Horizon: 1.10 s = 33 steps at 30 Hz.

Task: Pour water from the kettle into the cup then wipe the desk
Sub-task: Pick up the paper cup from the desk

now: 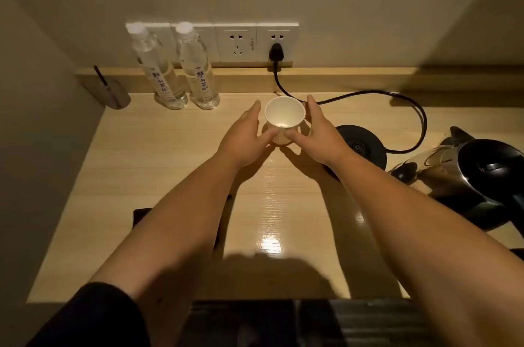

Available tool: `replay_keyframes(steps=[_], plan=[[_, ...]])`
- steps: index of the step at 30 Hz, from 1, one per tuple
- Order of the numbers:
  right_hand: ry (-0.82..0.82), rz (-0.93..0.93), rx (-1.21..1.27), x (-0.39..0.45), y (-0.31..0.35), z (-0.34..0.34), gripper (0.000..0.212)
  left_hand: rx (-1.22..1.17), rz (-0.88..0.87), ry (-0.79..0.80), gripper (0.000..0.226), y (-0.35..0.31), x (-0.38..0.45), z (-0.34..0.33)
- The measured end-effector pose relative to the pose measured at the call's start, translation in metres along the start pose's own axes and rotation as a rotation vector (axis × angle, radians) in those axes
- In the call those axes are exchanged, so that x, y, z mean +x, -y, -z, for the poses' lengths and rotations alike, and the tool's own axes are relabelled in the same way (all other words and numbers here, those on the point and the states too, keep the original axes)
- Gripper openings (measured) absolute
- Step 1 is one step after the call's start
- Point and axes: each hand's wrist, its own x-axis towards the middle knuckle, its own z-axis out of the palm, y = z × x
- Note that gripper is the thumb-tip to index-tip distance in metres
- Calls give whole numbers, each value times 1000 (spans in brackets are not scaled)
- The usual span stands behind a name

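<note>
A white paper cup (pixel 284 114) stands upright on the light wooden desk (pixel 158 176), near its back middle. My left hand (pixel 243 136) cups its left side and my right hand (pixel 317 134) its right side, both thumbs touching the cup's front. A steel kettle (pixel 465 173) with a black lid and handle sits off its base at the right edge of the desk. Its round black base (pixel 365 148) lies just right of my right hand. A dark cloth (pixel 141 216) shows partly under my left forearm.
Two clear water bottles (pixel 181 68) stand at the back left before a row of wall sockets (pixel 241 40). A black cord (pixel 397 100) runs from a plug to the base. A grey holder (pixel 112 91) sits in the back left corner. A dark chair (pixel 297 321) is below the desk's front edge.
</note>
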Motion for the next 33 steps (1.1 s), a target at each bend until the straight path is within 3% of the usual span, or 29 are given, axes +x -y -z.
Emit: replay_keyframes(steps=[4, 11, 23, 33], plan=[[10, 21, 20, 8, -8, 0, 78, -149, -61, 9, 59, -5, 0, -4], [35, 58, 32, -23, -11, 8, 70, -207, -15, -34, 56, -25, -39, -11], [125, 49, -4, -165, -20, 7, 69, -206, 116, -4, 58, -67, -189, -40], [94, -6, -47, -207, -34, -11, 73, -185, 100, 38, 58, -57, -227, -58]])
